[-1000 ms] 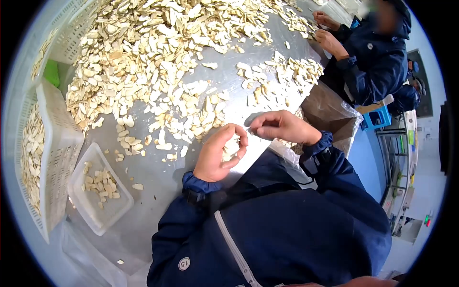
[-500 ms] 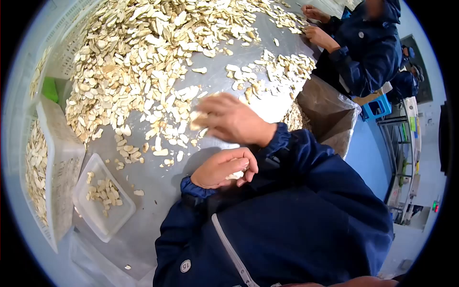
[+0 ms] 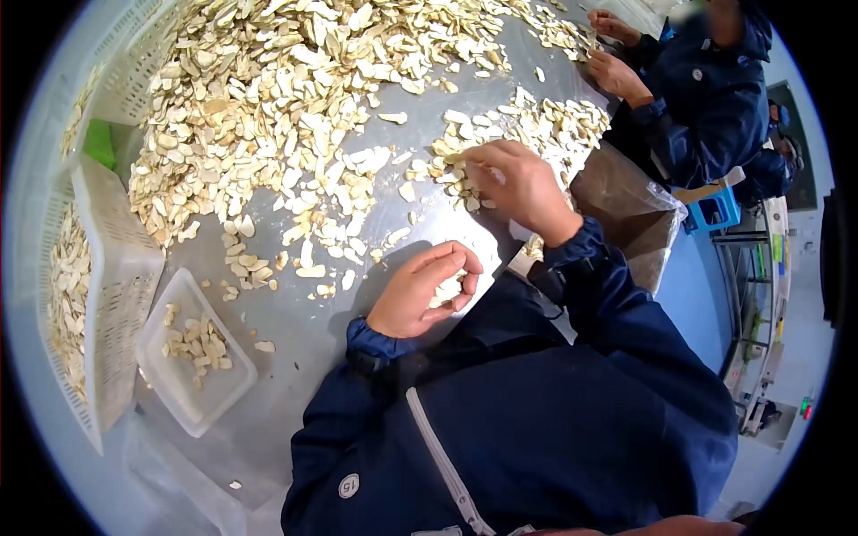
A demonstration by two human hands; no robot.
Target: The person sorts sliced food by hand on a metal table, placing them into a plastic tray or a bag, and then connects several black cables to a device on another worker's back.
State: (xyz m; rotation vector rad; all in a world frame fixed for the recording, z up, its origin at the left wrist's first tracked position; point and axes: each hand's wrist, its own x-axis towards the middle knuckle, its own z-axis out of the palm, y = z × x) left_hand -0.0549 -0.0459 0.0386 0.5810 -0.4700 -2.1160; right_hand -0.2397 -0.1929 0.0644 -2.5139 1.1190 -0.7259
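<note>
Left grip [image 3: 418,297] cupped around pale slices [image 3: 445,289]

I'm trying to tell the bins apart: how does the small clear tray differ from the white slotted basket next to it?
The small clear tray is low, smooth-walled and see-through; the white slotted basket is taller, opaque and perforated. The tray holds a thin scatter of pale slices; the basket holds far more. Both hold the same kind of slices.

Bare table [image 3: 295,335] between tray [image 3: 212,398], slices [image 3: 268,89]
</note>
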